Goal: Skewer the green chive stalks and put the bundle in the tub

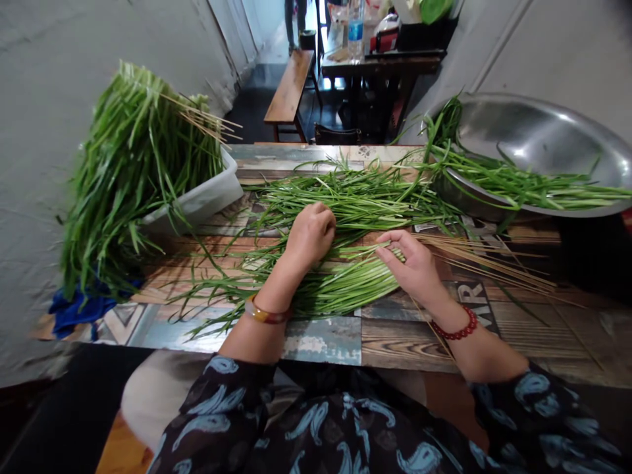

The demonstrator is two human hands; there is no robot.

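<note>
Green chives point(345, 197) lie in a loose pile across the middle of the wooden table point(395, 336). Nearer me is a neater row of chives point(345, 289), its pale stem ends pointing right. My left hand point(312, 236) is curled at the pile's near side, over the chives; what its fingers hold is hidden. At the pale ends, my right hand point(407, 263) pinches chive stems between thumb and fingers. Thin wooden skewers point(494, 263) lie just to the right of my right hand.
A white tub point(212, 191) heaped with skewered chives point(143, 145) stands at the left, by a blue cloth point(81, 313). A large steel bowl point(538, 131) with more chives is at the right. Beyond are a bench point(292, 89) and another table point(385, 66) with a bottle point(355, 33).
</note>
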